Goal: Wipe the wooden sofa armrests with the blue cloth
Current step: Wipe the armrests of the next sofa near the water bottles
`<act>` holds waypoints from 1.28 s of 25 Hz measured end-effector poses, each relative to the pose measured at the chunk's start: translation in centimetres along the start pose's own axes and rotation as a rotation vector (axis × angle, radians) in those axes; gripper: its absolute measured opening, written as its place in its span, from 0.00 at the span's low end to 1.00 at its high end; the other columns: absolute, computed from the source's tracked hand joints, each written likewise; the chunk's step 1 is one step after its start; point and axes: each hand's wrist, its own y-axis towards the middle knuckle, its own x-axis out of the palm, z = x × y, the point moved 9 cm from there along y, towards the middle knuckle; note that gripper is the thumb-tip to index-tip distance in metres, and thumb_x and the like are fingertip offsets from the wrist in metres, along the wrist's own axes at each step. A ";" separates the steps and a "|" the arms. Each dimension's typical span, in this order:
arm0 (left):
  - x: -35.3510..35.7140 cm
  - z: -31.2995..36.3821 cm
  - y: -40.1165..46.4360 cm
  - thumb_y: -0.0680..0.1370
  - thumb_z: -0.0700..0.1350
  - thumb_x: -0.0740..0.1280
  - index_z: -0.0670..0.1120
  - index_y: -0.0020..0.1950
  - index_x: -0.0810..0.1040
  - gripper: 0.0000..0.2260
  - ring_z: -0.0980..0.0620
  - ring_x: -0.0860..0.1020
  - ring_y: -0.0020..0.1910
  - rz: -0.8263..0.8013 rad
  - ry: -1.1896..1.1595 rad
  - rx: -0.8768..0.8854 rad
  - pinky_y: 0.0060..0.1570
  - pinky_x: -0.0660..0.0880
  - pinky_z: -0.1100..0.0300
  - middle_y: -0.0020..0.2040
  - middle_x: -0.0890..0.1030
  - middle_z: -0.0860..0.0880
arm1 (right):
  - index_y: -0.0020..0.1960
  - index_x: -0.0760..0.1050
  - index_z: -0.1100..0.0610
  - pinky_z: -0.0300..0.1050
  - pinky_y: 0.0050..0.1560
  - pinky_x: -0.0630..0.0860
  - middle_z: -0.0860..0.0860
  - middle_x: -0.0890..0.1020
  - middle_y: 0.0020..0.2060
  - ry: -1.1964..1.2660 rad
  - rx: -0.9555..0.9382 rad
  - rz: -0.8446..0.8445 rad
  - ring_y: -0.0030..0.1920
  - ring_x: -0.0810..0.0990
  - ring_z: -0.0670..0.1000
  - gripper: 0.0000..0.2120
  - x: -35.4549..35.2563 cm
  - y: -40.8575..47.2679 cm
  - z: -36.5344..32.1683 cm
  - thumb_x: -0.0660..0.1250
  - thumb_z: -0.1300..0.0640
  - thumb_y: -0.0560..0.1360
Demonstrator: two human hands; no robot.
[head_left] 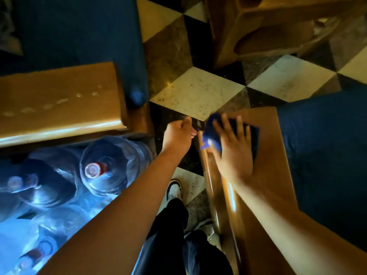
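A wide wooden sofa armrest (272, 167) runs from the lower middle up to the right of centre. The blue cloth (211, 133) lies near its far end, pressed flat under my right hand (232, 149), whose fingers are spread over it. Part of the cloth hangs over the armrest's left edge. My left hand (178, 135) hovers just left of the armrest above the floor, loosely curled, with something small and dark at its fingertips that I cannot make out. A second wooden armrest (59, 102) with pale spots sits at the left.
Large clear water bottles (103, 163) with red caps stand at the lower left. Dark blue sofa cushions (325, 155) flank both armrests. A wooden table (268, 26) stands at the top right on the chequered tile floor (198, 92). My legs and shoes (173, 190) are below.
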 end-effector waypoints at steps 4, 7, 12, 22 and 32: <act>-5.4 -0.8 -1.3 0.81 0.59 0.58 0.49 0.37 0.83 0.23 0.49 0.85 0.44 0.036 -0.025 -0.074 0.55 0.80 0.43 0.39 0.87 0.50 | 0.61 0.80 0.54 0.56 0.76 0.59 0.52 0.82 0.63 0.121 -0.210 -0.101 0.75 0.70 0.59 0.16 -0.3 -2.1 -3.6 0.66 0.48 0.78; -9.2 -1.7 -2.6 0.82 0.58 0.60 0.45 0.52 0.83 0.20 0.47 0.84 0.50 0.025 -0.145 -0.177 0.57 0.79 0.45 0.48 0.87 0.47 | 0.52 0.80 0.59 0.44 0.56 0.73 0.54 0.85 0.43 0.477 0.192 -0.019 0.48 0.83 0.55 0.16 -3.5 2.6 -5.4 0.64 0.46 0.81; -12.5 2.7 -4.5 0.79 0.58 0.67 0.47 0.56 0.83 0.16 0.48 0.85 0.50 -0.124 -0.562 -0.009 0.49 0.81 0.54 0.50 0.86 0.44 | 0.59 0.81 0.50 0.39 0.48 0.75 0.49 0.85 0.49 0.937 0.242 -0.345 0.52 0.85 0.53 0.16 -5.2 7.7 -17.7 0.64 0.41 0.81; -20.0 1.0 -4.8 0.64 0.48 0.78 0.36 0.58 0.79 0.27 0.37 0.83 0.56 0.232 -0.752 -0.180 0.60 0.78 0.37 0.54 0.84 0.34 | 0.52 0.84 0.52 0.48 0.58 0.78 0.49 0.88 0.49 1.093 0.247 -0.864 0.56 0.85 0.54 0.04 -5.1 11.5 -24.8 0.71 0.57 0.78; -20.5 0.4 -4.9 0.75 0.36 0.74 0.41 0.56 0.82 0.11 0.38 0.84 0.54 0.722 -0.943 -0.332 0.58 0.80 0.41 0.52 0.86 0.39 | 0.60 0.80 0.54 0.55 0.67 0.76 0.52 0.85 0.58 0.812 -0.027 -1.354 0.61 0.83 0.54 0.17 -3.4 18.1 -28.8 0.76 0.63 0.73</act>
